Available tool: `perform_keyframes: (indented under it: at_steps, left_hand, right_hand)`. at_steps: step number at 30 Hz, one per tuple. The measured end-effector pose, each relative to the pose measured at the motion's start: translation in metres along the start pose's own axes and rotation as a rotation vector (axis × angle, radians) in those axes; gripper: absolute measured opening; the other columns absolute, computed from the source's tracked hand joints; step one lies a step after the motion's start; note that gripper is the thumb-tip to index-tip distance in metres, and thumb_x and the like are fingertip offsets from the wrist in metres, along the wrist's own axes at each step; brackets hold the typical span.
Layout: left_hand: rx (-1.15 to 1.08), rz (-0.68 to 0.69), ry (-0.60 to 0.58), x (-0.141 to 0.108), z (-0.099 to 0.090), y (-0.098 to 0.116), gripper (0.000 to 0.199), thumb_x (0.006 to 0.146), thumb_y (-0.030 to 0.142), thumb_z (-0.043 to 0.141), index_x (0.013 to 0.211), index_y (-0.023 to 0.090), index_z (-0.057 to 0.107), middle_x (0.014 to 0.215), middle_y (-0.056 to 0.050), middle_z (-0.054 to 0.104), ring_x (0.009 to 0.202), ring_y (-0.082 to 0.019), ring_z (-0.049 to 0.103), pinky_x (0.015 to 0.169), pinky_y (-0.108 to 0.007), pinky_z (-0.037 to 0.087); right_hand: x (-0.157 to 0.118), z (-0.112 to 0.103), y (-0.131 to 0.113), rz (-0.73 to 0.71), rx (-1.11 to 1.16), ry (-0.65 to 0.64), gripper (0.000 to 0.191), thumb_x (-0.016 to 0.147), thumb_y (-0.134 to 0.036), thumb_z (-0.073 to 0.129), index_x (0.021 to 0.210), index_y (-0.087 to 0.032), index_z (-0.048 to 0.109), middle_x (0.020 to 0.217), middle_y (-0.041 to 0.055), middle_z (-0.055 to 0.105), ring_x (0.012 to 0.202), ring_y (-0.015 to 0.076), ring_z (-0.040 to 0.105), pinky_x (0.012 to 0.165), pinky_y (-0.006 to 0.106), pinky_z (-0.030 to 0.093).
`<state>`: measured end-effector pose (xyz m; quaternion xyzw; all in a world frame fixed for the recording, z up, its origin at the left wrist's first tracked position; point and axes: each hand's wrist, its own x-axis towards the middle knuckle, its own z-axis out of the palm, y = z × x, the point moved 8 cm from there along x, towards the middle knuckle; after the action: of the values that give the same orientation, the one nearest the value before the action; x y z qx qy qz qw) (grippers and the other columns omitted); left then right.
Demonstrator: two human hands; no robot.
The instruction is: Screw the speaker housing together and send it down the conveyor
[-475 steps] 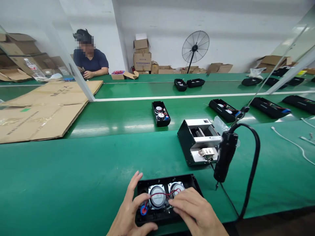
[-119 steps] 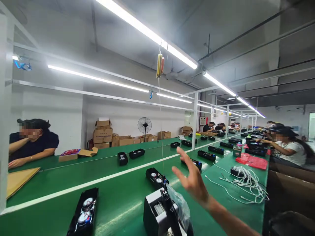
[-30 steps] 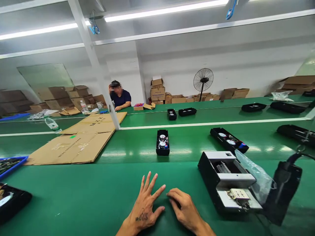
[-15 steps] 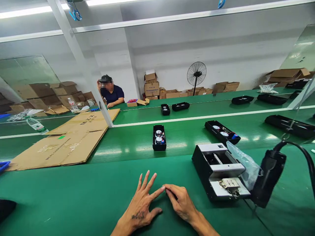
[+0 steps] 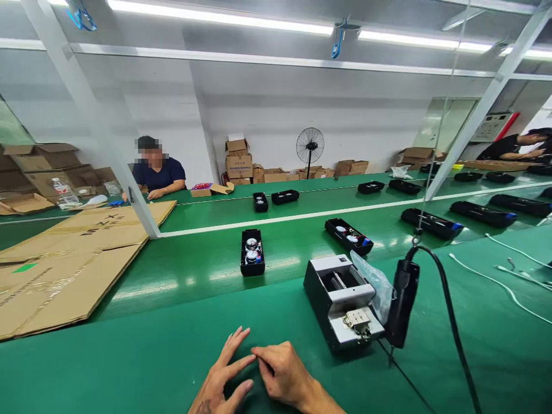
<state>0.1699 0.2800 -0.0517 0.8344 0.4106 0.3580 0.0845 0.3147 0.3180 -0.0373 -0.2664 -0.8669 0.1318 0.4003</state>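
Observation:
My left hand [image 5: 222, 379] lies flat on the green table [image 5: 129, 356] at the bottom middle, fingers spread, holding nothing. My right hand [image 5: 282, 376] rests beside it with fingers curled; its fingertips touch the left index finger. Nothing shows in either hand. A black and silver machine [image 5: 342, 302] stands on the table just right of my hands. A black electric screwdriver [image 5: 401, 302] hangs on a cord next to it. A black speaker housing [image 5: 252, 252] with round drivers lies on the belt beyond my hands.
More black housings [image 5: 349, 237] [image 5: 431, 223] lie along the belt. Flattened cardboard [image 5: 64, 259] covers the left side. A person in a dark shirt [image 5: 157, 172] sits across the line. White cables [image 5: 504, 282] lie at right. Boxes and a fan [image 5: 310, 146] stand by the far wall.
The view has swung right and back. My hands stay on the table, now lower in view, with the right fingertips still against the left index finger.

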Motion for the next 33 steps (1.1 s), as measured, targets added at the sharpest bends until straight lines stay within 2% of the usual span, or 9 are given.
perform_keyframes:
  at_steps: [7,11,17,21,26,33]
  left_hand:
    - [-0.072,-0.015,-0.032,0.000,0.002,-0.003,0.043,0.105,0.043,0.058,0.145,0.031,0.057,0.164,-0.010,0.047,0.153,-0.030,0.042,0.121,-0.055,0.040]
    - [-0.122,-0.096,-0.034,-0.001,0.000,-0.003,0.038,0.103,0.042,0.062,0.138,0.029,0.063,0.163,-0.010,0.049,0.151,-0.029,0.044,0.124,-0.052,0.038]
    - [-0.149,-0.219,-0.095,-0.002,0.002,-0.003,0.038,0.100,0.043,0.065,0.134,0.026,0.066,0.162,-0.012,0.050,0.151,-0.031,0.044,0.126,-0.052,0.036]
    - [-0.171,-0.248,-0.101,-0.002,0.002,-0.002,0.037,0.099,0.039,0.066,0.133,0.025,0.066,0.161,-0.012,0.052,0.151,-0.031,0.045,0.126,-0.051,0.036]
    - [-0.203,-0.279,-0.102,-0.006,0.003,-0.004,0.037,0.096,0.028,0.068,0.133,0.027,0.067,0.160,-0.010,0.053,0.151,-0.030,0.046,0.125,-0.048,0.040]
    - [-0.280,-0.290,-0.093,-0.010,0.008,-0.010,0.046,0.092,0.021,0.067,0.137,0.030,0.066,0.160,-0.008,0.053,0.152,-0.030,0.045,0.125,-0.049,0.039]
  right_hand:
    - [-0.007,0.016,0.005,0.046,-0.053,-0.099,0.023,0.089,-0.010,0.057,0.105,-0.020,0.069,0.080,0.0037,0.081,0.067,0.0196,0.077,0.061,0.026,0.050]
    - [-0.010,0.018,0.003,0.003,-0.054,-0.077,0.028,0.086,-0.006,0.053,0.104,-0.021,0.069,0.079,0.0021,0.080,0.065,0.0201,0.078,0.058,0.028,0.047]
    - [-0.008,0.012,0.002,0.012,-0.005,-0.065,0.029,0.091,-0.008,0.049,0.105,-0.022,0.071,0.080,0.0014,0.081,0.066,0.0199,0.079,0.059,0.028,0.049]
    - [-0.005,0.009,0.000,0.035,0.009,-0.093,0.029,0.092,-0.009,0.049,0.105,-0.022,0.071,0.080,0.0014,0.081,0.068,0.0195,0.079,0.060,0.028,0.050]
    - [-0.004,0.009,-0.002,0.033,-0.018,-0.104,0.025,0.091,-0.009,0.047,0.091,-0.022,0.069,0.073,0.0006,0.078,0.062,0.0190,0.077,0.057,0.030,0.044]
    - [-0.002,0.005,0.000,0.053,0.022,-0.014,0.026,0.090,-0.010,0.045,0.085,-0.021,0.067,0.063,-0.0014,0.072,0.052,0.0140,0.071,0.053,0.026,0.040]
